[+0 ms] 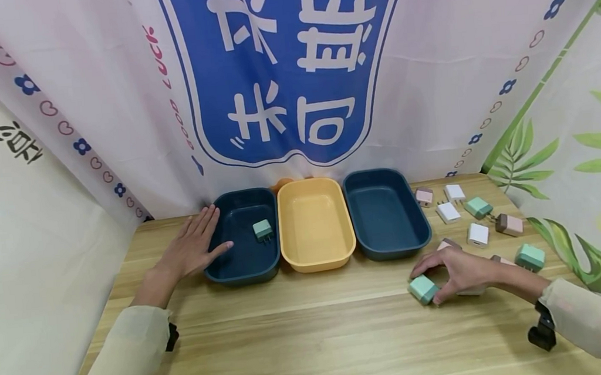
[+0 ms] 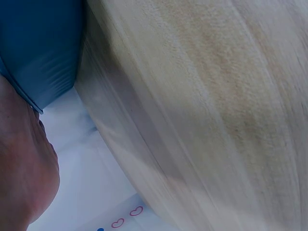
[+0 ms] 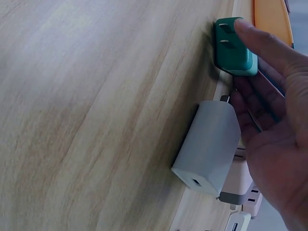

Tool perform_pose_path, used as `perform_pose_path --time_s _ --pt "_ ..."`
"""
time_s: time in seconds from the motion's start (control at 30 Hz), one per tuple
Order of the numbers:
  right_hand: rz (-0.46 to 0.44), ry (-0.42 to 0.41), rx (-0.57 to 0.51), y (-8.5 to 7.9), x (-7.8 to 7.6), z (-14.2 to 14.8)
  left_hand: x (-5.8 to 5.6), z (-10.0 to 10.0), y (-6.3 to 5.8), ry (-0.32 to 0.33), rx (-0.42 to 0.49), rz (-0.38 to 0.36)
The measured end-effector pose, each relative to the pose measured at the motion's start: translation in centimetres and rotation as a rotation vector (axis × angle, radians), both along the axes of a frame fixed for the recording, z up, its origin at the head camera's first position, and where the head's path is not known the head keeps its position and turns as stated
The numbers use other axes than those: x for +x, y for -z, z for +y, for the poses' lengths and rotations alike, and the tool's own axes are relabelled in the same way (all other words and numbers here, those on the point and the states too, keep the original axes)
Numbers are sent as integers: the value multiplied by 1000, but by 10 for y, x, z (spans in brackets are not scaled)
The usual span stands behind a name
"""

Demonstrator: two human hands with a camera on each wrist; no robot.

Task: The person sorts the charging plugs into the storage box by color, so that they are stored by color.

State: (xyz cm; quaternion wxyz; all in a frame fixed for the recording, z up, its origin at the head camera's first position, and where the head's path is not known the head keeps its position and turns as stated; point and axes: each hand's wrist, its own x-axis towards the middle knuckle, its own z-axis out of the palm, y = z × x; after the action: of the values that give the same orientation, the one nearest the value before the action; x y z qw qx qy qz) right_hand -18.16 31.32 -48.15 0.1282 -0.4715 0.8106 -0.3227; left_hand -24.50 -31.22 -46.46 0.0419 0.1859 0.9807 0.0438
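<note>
My right hand [image 1: 463, 272] pinches a mint-green charger plug [image 1: 423, 289] between thumb and fingers, low over the table right of centre. In the right wrist view two metal prongs show on the green charger plug [image 3: 234, 50], with the thumb tip at its edge. Right beside those fingers lies a white charger [image 3: 208, 147], mostly hidden under the hand in the head view. With fingers straight, my left hand [image 1: 190, 243] rests on the left rim of the left dark blue tray [image 1: 236, 216]. Inside that tray lies another mint-green charger [image 1: 262, 230].
A yellow tray [image 1: 316, 227] and a second dark blue tray [image 1: 387, 216] stand in line to the right. Several white, pink and green chargers, among them a white one [image 1: 478, 235] and a green one [image 1: 530, 256], lie scattered on the right. A printed curtain [image 1: 430, 83] hangs behind.
</note>
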Motion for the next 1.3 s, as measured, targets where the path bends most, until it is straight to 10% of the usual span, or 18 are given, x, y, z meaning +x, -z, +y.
perform_pose_path --time_s 1.3 --pt "-118 0 -1 -10 6 -31 1 1 -2 3 -2 10"
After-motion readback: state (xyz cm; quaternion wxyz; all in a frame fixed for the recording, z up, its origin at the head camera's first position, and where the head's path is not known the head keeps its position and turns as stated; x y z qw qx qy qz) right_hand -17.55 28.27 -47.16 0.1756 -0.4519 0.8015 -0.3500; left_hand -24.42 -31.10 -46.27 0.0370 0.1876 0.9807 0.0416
